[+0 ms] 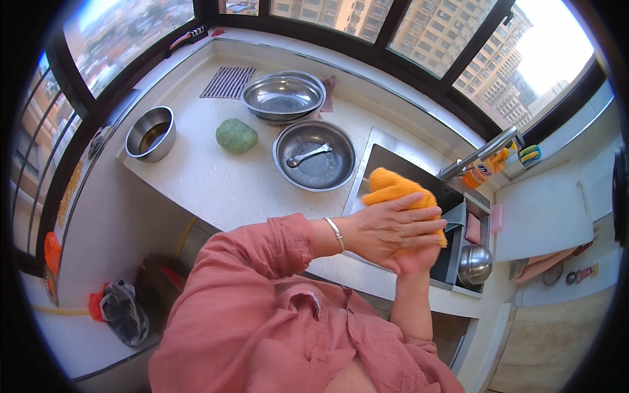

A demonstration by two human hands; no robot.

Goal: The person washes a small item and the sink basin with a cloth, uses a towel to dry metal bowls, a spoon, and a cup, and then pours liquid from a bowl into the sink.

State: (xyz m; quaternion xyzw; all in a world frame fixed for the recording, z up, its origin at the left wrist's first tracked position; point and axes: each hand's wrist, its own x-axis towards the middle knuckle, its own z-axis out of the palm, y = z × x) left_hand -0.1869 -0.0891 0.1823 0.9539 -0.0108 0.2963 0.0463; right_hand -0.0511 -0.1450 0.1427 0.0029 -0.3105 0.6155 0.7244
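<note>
Over the stainless steel sink [393, 156], an orange cloth [400, 189] is pressed between my two hands. My left hand [395, 226], with a silver bracelet at the wrist, lies flat on top of it with the fingers extended. Beneath is my right hand [420, 258], mostly hidden by the left hand and the cloth. Left of the sink, a metal spoon [309, 155] rests inside a stainless steel bowl [314, 182]. A round green item [237, 136] sits on the counter farther left.
Stacked steel bowls [283, 100] stand near a striped cloth [227, 82]. A steel pot [164, 142] with brown liquid is at the counter's left end. The faucet [479, 152], an orange bottle [484, 169], a small steel bowl [475, 265] and a white cutting board [543, 221] are at right.
</note>
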